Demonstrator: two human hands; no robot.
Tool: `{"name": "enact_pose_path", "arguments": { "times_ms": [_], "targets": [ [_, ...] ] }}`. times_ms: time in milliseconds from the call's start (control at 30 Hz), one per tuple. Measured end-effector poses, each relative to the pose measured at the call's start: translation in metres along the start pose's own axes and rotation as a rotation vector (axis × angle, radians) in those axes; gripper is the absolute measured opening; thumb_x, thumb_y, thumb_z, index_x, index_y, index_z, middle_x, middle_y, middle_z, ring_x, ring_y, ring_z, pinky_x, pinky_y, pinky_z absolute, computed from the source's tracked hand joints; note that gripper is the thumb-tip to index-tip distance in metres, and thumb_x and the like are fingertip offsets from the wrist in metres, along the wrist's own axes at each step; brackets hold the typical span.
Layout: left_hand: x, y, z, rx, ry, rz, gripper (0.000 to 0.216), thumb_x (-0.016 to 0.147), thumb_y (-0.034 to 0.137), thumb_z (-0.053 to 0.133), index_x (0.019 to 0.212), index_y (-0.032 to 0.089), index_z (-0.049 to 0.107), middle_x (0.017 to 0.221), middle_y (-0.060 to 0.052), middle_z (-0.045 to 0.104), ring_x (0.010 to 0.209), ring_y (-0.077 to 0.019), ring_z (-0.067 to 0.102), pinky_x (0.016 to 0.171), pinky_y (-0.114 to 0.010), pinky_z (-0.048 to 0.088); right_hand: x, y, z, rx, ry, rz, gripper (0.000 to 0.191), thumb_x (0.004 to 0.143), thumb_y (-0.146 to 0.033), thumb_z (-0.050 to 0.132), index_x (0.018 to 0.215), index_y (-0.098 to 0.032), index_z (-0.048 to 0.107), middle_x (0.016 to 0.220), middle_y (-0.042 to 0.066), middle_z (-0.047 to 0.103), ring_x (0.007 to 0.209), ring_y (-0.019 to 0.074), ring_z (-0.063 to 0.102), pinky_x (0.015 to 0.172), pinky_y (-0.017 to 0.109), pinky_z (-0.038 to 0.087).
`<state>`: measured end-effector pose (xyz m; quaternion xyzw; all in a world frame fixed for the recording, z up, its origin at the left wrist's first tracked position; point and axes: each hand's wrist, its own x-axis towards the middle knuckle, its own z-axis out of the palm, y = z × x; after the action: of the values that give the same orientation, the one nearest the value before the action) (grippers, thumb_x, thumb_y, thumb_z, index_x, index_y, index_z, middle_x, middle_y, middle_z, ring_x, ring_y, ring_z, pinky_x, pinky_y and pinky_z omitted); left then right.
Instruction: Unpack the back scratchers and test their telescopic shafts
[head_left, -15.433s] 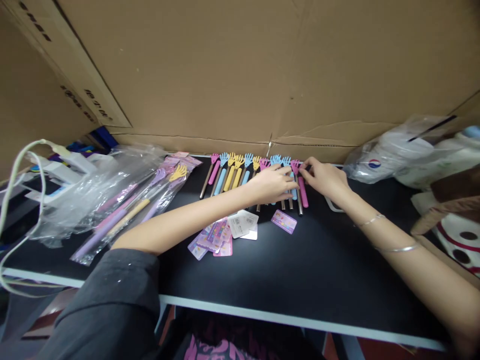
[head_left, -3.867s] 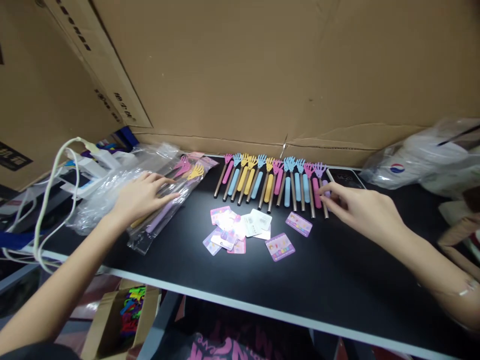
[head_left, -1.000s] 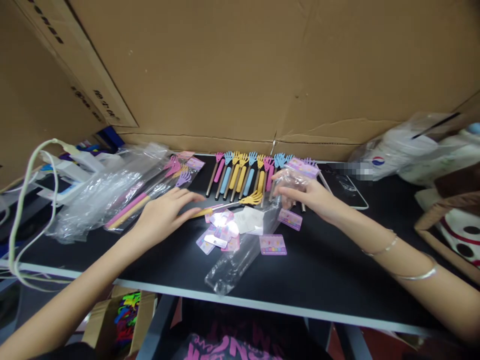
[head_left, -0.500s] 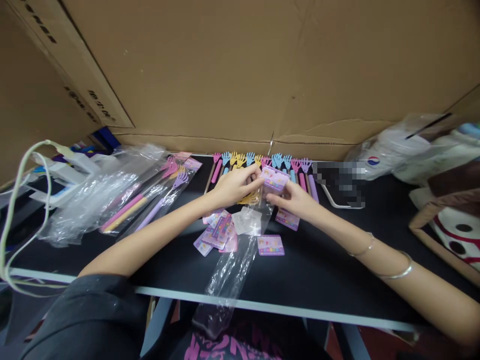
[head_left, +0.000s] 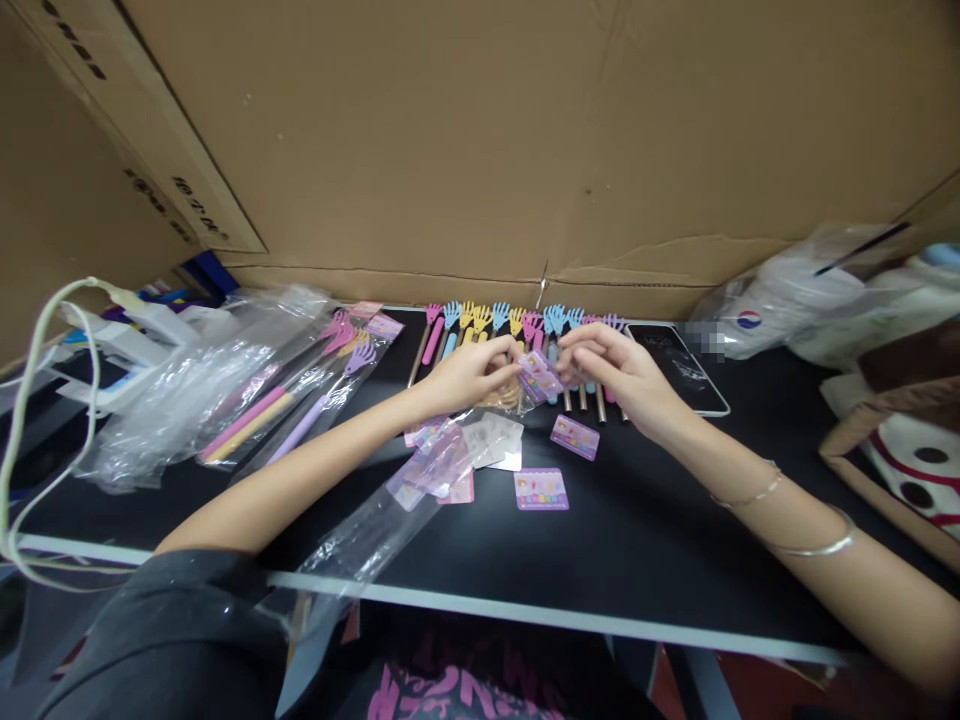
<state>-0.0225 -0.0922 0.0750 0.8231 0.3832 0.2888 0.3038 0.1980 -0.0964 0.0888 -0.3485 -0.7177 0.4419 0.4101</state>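
Black tabletop [head_left: 637, 560], left hand [head_left: 471, 380] pinching card [head_left: 540, 376] and clear bag [head_left: 379, 530], right hand [head_left: 626, 378] alongside, grip unclear

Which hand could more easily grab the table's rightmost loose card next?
Probably the right hand: it is nearer that loose card, though I can't tell whether it grips anything. The left hand appears busy pinching a clear bag.

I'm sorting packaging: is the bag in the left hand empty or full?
The bag looks empty below the left hand: cards beneath show through it.
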Motion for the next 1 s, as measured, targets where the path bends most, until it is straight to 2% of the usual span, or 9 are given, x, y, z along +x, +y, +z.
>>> {"name": "enact_pose_path", "arguments": {
  "times_ms": [133, 267, 367, 433, 533, 667, 767, 900, 1000],
  "targets": [
    [-0.001, 0.002, -0.003, -0.021, -0.016, 0.047, 0.013, 0.092, 0.027, 0.049, 0.093, 0.017, 0.056, 0.059, 0.006, 0.046, 0.055, -0.0085, 0.040, 0.057, -0.022, 0.030, 0.002, 0.001, 0.000, -0.190, -0.132, -0.040, 0.022, 0.081, -0.037, 0.063, 0.091, -0.018, 0.060, 0.085, 0.002, 0.058, 0.068, 0.0099, 0.055, 0.058, 0.024, 0.047],
    [-0.002, 0.005, -0.006, -0.052, -0.066, 0.042, 0.014, 0.092, 0.027, 0.049, 0.096, 0.016, 0.058, 0.057, 0.007, 0.046, 0.054, -0.0076, 0.040, 0.056, -0.021, 0.030, 0.002, 0.000, -0.001, -0.150, -0.188, 0.024, 0.025, 0.088, -0.041, 0.054, 0.093, -0.018, 0.057, 0.074, -0.001, 0.054, 0.059, 0.0081, 0.051, 0.052, 0.022, 0.043],
    [-0.003, 0.009, -0.009, -0.052, -0.093, 0.012, 0.016, 0.091, 0.028, 0.051, 0.099, 0.016, 0.060, 0.054, 0.008, 0.043, 0.050, -0.0071, 0.037, 0.053, -0.020, 0.028, 0.001, -0.002, 0.000, -0.161, -0.215, 0.012, 0.024, 0.086, -0.041, 0.058, 0.093, -0.017, 0.058, 0.076, 0.000, 0.056, 0.063, 0.0093, 0.053, 0.056, 0.024, 0.045],
    [-0.003, 0.013, -0.012, -0.056, -0.118, 0.001, 0.018, 0.090, 0.029, 0.052, 0.101, 0.017, 0.060, 0.054, 0.007, 0.045, 0.049, -0.0069, 0.038, 0.051, -0.020, 0.027, 0.000, -0.004, -0.001, -0.177, -0.207, -0.026, 0.024, 0.082, -0.039, 0.063, 0.093, -0.018, 0.058, 0.083, 0.002, 0.059, 0.070, 0.0111, 0.057, 0.060, 0.025, 0.048],
    [-0.007, 0.016, -0.024, -0.045, -0.119, 0.002, 0.020, 0.090, 0.030, 0.053, 0.103, 0.016, 0.058, 0.057, 0.006, 0.053, 0.050, -0.0066, 0.044, 0.051, -0.019, 0.032, -0.001, -0.009, -0.008, -0.159, -0.090, -0.043, 0.023, 0.081, -0.038, 0.064, 0.091, -0.019, 0.056, 0.084, 0.002, 0.060, 0.071, 0.0117, 0.058, 0.060, 0.025, 0.048],
    [-0.027, 0.013, -0.057, 0.020, -0.073, -0.019, 0.019, 0.090, 0.031, 0.052, 0.102, 0.016, 0.055, 0.062, 0.003, 0.060, 0.054, -0.0078, 0.053, 0.055, -0.019, 0.039, -0.007, -0.016, -0.025, -0.109, -0.075, 0.071, 0.028, 0.078, -0.040, 0.068, 0.093, -0.022, 0.050, 0.071, -0.002, 0.055, 0.059, 0.0105, 0.054, 0.049, 0.023, 0.044],
    [-0.051, 0.004, -0.095, 0.107, -0.007, -0.088, 0.021, 0.088, 0.035, 0.053, 0.098, 0.016, 0.053, 0.065, 0.002, 0.062, 0.060, -0.0097, 0.057, 0.059, -0.021, 0.041, -0.018, -0.015, -0.031, -0.142, -0.237, 0.110, 0.029, 0.077, -0.039, 0.068, 0.090, -0.021, 0.051, 0.078, 0.000, 0.058, 0.065, 0.0113, 0.057, 0.056, 0.025, 0.048],
    [-0.081, -0.010, -0.145, 0.285, -0.055, -0.174, 0.029, 0.085, 0.044, 0.053, 0.091, 0.015, 0.058, 0.073, 0.000, 0.064, 0.069, -0.0102, 0.056, 0.063, -0.020, 0.041, -0.033, -0.006, -0.026, -0.328, -0.478, 0.116, 0.024, 0.085, -0.039, 0.059, 0.097, -0.019, 0.057, 0.089, 0.005, 0.064, 0.077, 0.0146, 0.061, 0.067, 0.028, 0.050],
    [-0.099, -0.016, -0.168, 0.459, -0.036, -0.250, 0.036, 0.085, 0.048, 0.052, 0.096, 0.015, 0.061, 0.082, 0.000, 0.066, 0.074, -0.0091, 0.054, 0.067, -0.019, 0.041, -0.036, 0.000, -0.019, -0.510, -0.516, 0.031, 0.025, 0.089, -0.039, 0.054, 0.104, -0.021, 0.059, 0.099, 0.007, 0.065, 0.088, 0.0180, 0.061, 0.075, 0.032, 0.050]
  ]
}}
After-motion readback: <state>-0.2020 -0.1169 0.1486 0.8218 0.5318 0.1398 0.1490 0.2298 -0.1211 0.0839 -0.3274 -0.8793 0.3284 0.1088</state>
